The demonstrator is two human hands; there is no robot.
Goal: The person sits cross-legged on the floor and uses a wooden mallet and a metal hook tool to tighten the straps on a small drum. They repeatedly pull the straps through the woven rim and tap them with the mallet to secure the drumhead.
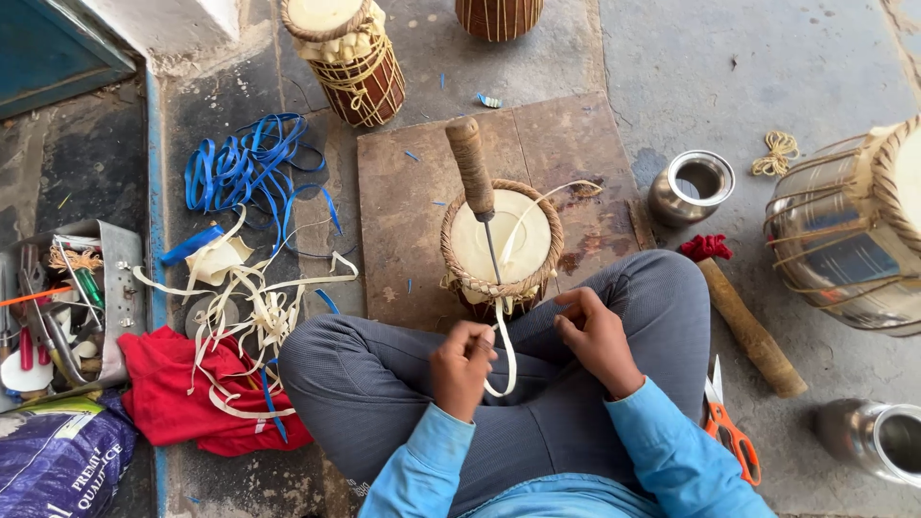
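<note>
At your far left a metal tray (123, 288) of tools sits above a red cloth (163, 388), with blue straps (240, 168) and a tangle of pale strips (254, 307) spread just right of it. Your left hand (462, 366) rests on your crossed leg, fingers pinched shut on a pale strap (506, 355) that loops down below the fist and runs up to the drum (501, 251). The drum stands upright on a wooden board (413, 201), touching your shin, just above both hands; an awl (477, 182) with a wooden handle lies tilted across its pale head, tip at the near rim. Your right hand (597, 336) sits beside the left, fingers curled closed at the near rim of the drum, by the strap; you cannot tell what they pinch. Both forearms angle inward in blue sleeves. Farther right lie a metal pot (691, 187), a wooden mallet (748, 331), orange scissors (731, 432) and a larger drum (849, 235).
</note>
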